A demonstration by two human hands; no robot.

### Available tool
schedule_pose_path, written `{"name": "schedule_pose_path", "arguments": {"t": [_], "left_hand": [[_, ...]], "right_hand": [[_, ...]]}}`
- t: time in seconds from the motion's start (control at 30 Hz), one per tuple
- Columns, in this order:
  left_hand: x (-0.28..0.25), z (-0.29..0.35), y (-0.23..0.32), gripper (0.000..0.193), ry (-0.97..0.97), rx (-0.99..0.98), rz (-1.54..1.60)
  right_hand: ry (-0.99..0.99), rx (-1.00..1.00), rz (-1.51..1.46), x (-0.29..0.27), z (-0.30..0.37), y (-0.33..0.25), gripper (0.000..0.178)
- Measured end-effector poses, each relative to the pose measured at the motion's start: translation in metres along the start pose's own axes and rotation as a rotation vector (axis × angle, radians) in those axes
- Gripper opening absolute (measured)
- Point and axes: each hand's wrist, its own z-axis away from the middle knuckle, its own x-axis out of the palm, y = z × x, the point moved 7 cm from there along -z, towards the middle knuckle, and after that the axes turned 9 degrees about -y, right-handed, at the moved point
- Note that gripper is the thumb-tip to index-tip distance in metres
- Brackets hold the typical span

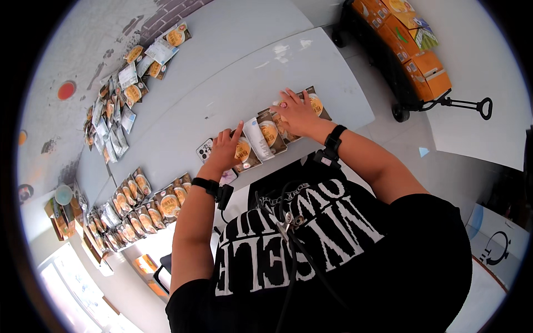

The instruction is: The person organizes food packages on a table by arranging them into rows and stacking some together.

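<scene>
A short row of brown food pouches (267, 133), printed with a bowl of yellow food, lies along the near edge of the grey table (222, 72). One pouch (256, 139) among them shows a pale back side. My left hand (225, 150) rests against the leftmost pouch (243, 154), its fingers stretched out. Over the right end of the row, my right hand (298, 115) lies with fingers spread, partly hiding the pouches beneath. Another pouch (316, 104) sticks out past its fingertips. Beside my left hand is a phone (205, 149) with several camera lenses.
A loose heap of pouches (114, 114) stretches along the table's far left side. Nearer on the left, pouches stand in tight rows (145, 213). At the far right, a black wagon (383, 66) carries orange boxes (427, 75), its handle (469, 105) reaching outward.
</scene>
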Motion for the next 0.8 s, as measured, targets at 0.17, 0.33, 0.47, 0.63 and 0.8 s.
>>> {"name": "schedule_pose_path", "arguments": {"t": [0.17,0.33,0.47,0.63,0.8], "left_hand": [[0.000,0.007,0.013,0.118,0.093,0.026,0.213],[0.007,0.018,0.014,0.120,0.193,-0.113,0.283],[0.026,0.033,0.001,0.120,0.250,-0.349,0.341],[0.056,0.031,-0.012,0.117,0.202,-0.356,0.606],[0.057,0.016,-0.014,0.114,0.182,-0.342,0.721]], "right_hand": [[-0.042,0.019,0.065,-0.001,0.009,0.018,0.053],[-0.040,0.055,0.094,-0.008,0.022,0.034,0.062],[0.135,0.137,-0.059,-0.015,0.031,0.052,0.076],[0.090,0.358,-0.303,-0.006,0.045,0.087,0.085],[0.053,0.366,-0.478,0.004,0.053,0.094,0.089]]}}
